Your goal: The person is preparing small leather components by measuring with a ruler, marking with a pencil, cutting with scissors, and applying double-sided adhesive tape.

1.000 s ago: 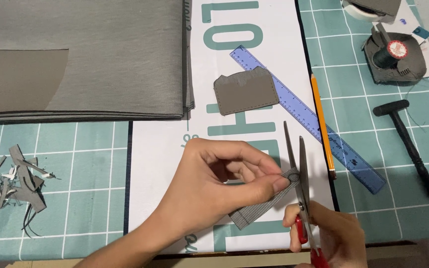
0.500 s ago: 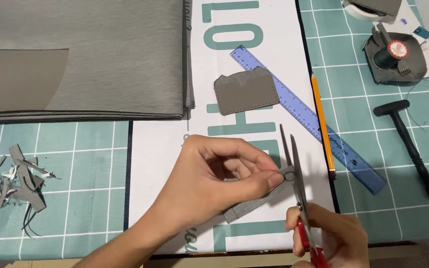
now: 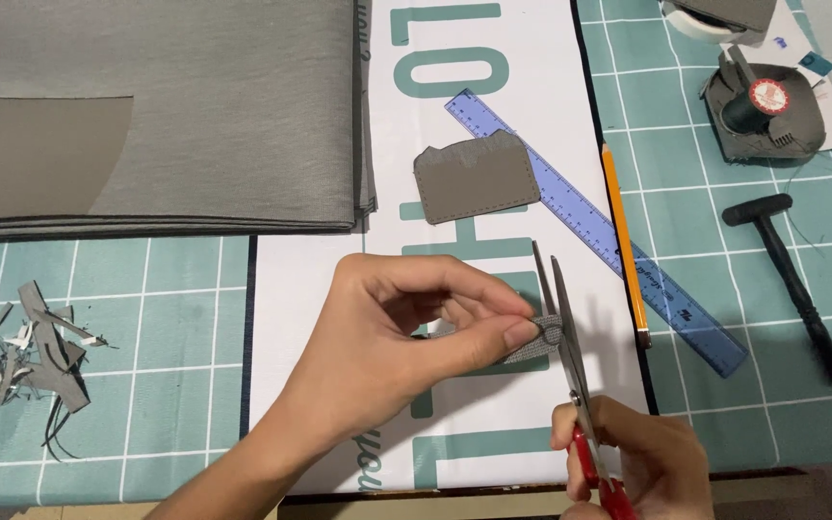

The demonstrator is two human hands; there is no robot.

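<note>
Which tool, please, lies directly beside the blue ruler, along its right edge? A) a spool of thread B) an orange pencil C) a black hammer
B: the orange pencil lies alongside the blue ruler, while the black hammer sits apart, farther right.

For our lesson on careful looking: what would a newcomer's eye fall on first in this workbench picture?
First, the two hands low in the middle: the left hand pinches a small grey fabric piece between the blades of red-handled scissors, which the right hand works. Above them a stitched grey pocket piece lies on the white printed sheet beside a blue ruler and an orange pencil. Grey offcuts sit at far left on the green cutting mat.
</note>
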